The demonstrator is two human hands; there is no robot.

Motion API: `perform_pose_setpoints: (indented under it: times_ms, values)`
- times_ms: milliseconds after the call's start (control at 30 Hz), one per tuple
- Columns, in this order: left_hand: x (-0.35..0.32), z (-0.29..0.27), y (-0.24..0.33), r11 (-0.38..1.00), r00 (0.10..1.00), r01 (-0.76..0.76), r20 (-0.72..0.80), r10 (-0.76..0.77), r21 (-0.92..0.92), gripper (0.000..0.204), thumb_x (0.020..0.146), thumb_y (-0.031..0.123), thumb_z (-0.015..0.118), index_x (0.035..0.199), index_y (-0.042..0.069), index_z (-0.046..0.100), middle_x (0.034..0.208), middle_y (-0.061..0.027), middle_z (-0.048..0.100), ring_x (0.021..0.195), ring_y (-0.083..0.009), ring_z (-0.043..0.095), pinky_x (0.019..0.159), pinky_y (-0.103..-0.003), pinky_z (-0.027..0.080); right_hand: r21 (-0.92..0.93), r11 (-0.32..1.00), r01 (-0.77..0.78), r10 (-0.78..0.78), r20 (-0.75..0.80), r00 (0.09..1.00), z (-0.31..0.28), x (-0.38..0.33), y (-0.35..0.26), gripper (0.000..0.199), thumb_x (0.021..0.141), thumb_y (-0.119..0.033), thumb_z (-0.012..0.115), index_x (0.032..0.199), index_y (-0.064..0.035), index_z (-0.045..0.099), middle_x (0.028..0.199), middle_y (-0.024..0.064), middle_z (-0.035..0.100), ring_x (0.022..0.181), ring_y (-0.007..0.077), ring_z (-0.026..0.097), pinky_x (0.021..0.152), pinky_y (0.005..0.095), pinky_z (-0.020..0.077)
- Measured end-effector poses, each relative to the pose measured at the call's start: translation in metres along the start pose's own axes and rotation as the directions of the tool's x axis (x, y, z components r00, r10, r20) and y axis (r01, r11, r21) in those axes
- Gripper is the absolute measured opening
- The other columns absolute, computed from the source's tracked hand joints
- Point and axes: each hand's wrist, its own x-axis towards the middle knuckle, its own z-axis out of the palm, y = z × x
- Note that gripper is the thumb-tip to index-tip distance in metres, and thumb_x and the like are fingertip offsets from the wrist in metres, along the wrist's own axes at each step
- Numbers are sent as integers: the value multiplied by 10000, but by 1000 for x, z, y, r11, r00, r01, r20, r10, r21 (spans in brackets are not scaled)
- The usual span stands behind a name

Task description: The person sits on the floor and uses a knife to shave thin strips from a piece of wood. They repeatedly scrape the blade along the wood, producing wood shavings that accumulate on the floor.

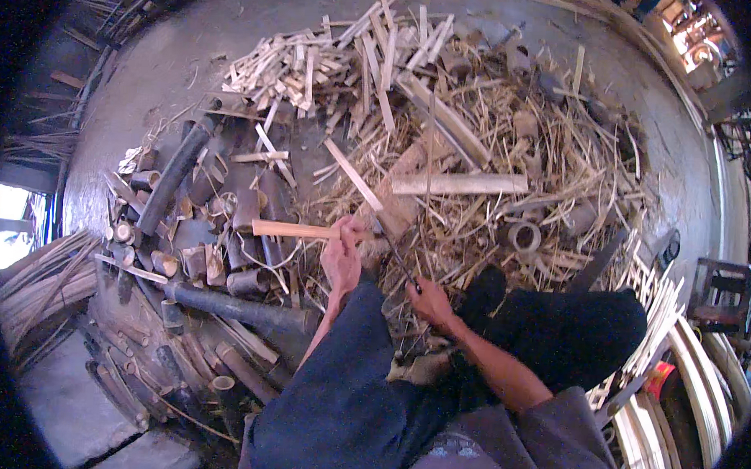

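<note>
My left hand is closed around one end of a flat, pale bamboo strip, which points out to the left over the cut stems. In my right hand is the handle of a knife. Its dark, thin blade slants up and left, just right of my left fingers. A second pale strip slopes down to near the blade's tip; whether they touch I cannot tell. Beyond my hands, a wooden block lies partly covered by shavings, with a wide split bamboo piece across it.
A heap of split strips lies at the far side. Shavings cover the floor ahead and right. Cut bamboo stems lie at the left, long bundled strips beyond them. White slats stand at the right, near a low wooden stool.
</note>
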Motion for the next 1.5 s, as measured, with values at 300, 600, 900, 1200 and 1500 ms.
perform_pose_setpoints:
  times_ms: [300,600,900,1200,1500]
  values:
    - [231,40,102,939,980,152,171,-103,-307,648,921,409,513,1305,-83,338,1132,-339,539,1122,-412,522,912,-437,413,76,990,-120,114,84,990,-4,-9,-16,376,907,-356,541,914,17,592,734,226,615,709,404,611,659,446,471]
    - [164,75,-43,931,982,-23,181,-46,364,774,803,329,656,1265,-166,282,1024,-385,553,957,-491,572,823,-480,480,-16,994,-111,112,89,990,-24,-11,-18,412,913,-380,536,936,26,604,809,259,617,787,393,616,729,425,475]
    - [144,104,-111,865,933,348,-42,-357,361,480,826,280,670,1083,-58,447,820,-220,648,747,-392,644,657,-462,517,5,983,-183,173,303,937,-114,-83,-66,389,944,-374,528,1108,-25,588,665,47,557,604,123,535,557,280,431]
    - [85,14,28,826,968,251,128,-216,-504,353,974,171,483,1283,3,446,797,-29,561,694,-83,533,645,-244,472,352,876,-329,259,233,937,-150,-96,-108,340,949,-261,532,1193,-25,502,639,-11,489,550,87,484,501,252,422]
    - [74,-15,113,776,997,-5,62,56,-631,373,1003,307,434,1207,7,518,830,-22,547,759,-97,492,741,-266,422,525,846,-94,-2,180,984,-188,-74,-190,499,973,-210,474,1416,-28,335,674,9,502,569,94,512,531,253,439]
